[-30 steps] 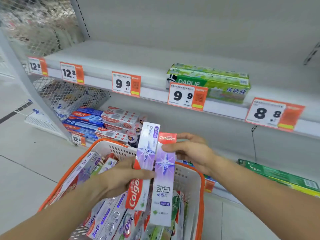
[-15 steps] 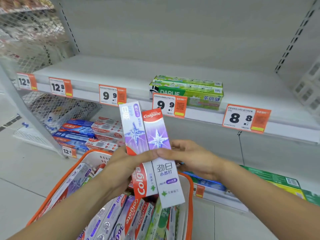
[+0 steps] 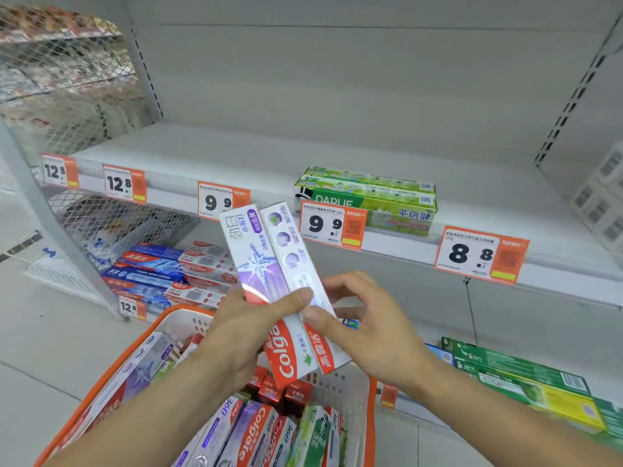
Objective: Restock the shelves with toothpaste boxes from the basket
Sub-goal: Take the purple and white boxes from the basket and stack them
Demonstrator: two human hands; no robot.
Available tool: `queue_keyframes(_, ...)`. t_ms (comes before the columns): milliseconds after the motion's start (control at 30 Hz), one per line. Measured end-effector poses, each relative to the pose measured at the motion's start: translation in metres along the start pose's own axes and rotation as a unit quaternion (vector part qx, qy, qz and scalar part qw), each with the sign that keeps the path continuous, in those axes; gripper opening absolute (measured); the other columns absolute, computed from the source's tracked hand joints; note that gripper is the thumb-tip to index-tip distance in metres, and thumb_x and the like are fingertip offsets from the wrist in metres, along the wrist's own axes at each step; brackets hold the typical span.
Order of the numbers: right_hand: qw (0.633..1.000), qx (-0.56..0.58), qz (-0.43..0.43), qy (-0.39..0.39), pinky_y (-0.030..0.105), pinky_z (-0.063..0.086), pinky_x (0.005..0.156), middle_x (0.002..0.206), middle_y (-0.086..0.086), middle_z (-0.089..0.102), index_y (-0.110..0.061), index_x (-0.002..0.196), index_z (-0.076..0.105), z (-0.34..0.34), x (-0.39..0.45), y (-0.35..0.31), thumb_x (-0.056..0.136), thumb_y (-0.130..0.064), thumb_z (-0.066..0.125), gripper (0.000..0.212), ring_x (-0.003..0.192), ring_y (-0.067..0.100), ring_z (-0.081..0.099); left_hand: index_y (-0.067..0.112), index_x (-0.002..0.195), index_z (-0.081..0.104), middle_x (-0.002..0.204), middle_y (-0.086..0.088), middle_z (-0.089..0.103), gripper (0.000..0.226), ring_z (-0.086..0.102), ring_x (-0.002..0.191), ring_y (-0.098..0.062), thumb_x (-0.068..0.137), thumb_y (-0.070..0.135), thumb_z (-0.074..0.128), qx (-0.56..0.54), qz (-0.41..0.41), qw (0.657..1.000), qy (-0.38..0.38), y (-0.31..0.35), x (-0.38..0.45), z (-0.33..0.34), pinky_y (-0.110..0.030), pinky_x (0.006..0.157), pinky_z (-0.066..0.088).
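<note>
Two purple-and-white Colgate toothpaste boxes [image 3: 259,264] stand side by side, tilted left, above the basket. My left hand [image 3: 246,328] grips them from the left with the thumb across their fronts. My right hand [image 3: 364,318] pinches the right box from the right side. The orange-rimmed white basket [image 3: 369,399] below holds several more toothpaste boxes [image 3: 256,436]. The white middle shelf [image 3: 209,153] behind carries a stack of green Darlie boxes [image 3: 381,197].
Orange price tags [image 3: 480,254] line the shelf edge. Blue and red Colgate boxes [image 3: 168,274] lie on the lower shelf at left, green boxes [image 3: 526,385] at lower right. A wire mesh divider [image 3: 67,96] closes the left side. The grey floor [image 3: 43,332] lies left.
Both hands have lifted the two boxes higher, toward the middle shelf. The right box has turned in my right hand and now shows a different face. The view has tilted up.
</note>
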State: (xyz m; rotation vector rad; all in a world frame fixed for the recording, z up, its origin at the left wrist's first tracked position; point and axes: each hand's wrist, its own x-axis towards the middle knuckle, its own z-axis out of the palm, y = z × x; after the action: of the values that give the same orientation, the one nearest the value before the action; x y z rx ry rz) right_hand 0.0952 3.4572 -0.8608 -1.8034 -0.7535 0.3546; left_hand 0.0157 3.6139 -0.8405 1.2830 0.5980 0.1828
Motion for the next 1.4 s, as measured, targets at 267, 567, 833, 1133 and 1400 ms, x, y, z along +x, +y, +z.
queue_keyframes(267,0.988,0.136,0.051,-0.056,0.049,0.060,0.085,0.115,-0.003,0.072,-0.039,0.127,0.061,-0.007,0.009,-0.002,0.078,-0.037,0.077,0.051,0.097,0.023,0.073,0.009,0.112,0.070,0.101,-0.013,0.077,0.045,0.075,0.089,-0.032,0.069,0.017,0.082,-0.004,0.014,1.000,0.004,0.009,0.005,-0.008,-0.047,0.086,0.058)
queue_keyframes(567,0.996,-0.048,-0.053,-0.051,0.021,0.056,0.078,0.126,-0.023,0.057,-0.040,0.143,0.049,-0.002,0.005,0.004,0.092,-0.050,0.056,0.052,0.112,0.002,0.061,0.009,0.108,0.070,0.093,-0.010,0.078,0.049,0.076,0.081,-0.030,0.062,0.019,0.085,-0.034,0.015,0.998,0.046,0.009,0.007,-0.006,-0.039,0.071,0.059)
queue_keyframes(833,0.984,0.150,0.079,-0.057,0.042,0.061,0.082,0.112,0.006,0.073,-0.023,0.130,0.054,-0.023,0.018,-0.005,0.073,-0.036,0.078,0.063,0.098,0.023,0.073,0.009,0.113,0.069,0.099,-0.010,0.078,0.047,0.075,0.088,-0.032,0.068,0.016,0.082,-0.018,0.034,0.999,-0.009,0.012,0.002,-0.001,-0.047,0.082,0.058)
queue_keyframes(1133,0.984,0.129,0.081,-0.089,0.047,0.061,0.083,0.122,0.008,0.069,-0.023,0.135,0.049,-0.066,0.015,-0.022,0.079,-0.024,0.081,0.064,0.102,0.028,0.073,0.014,0.108,0.071,0.099,-0.009,0.078,0.051,0.075,0.090,-0.032,0.061,0.014,0.091,0.080,0.047,0.992,-0.084,0.019,0.004,0.020,-0.054,0.091,0.056)
queue_keyframes(1400,0.989,0.137,0.038,-0.034,0.040,0.060,0.065,0.114,0.010,0.073,-0.042,0.150,0.033,-0.114,0.007,-0.027,0.079,-0.016,0.072,0.085,0.092,0.030,0.074,0.014,0.091,0.075,0.091,-0.008,0.079,0.033,0.076,0.083,-0.028,0.061,0.020,0.088,0.218,0.020,0.953,-0.207,0.021,-0.001,0.033,-0.042,0.081,0.061)
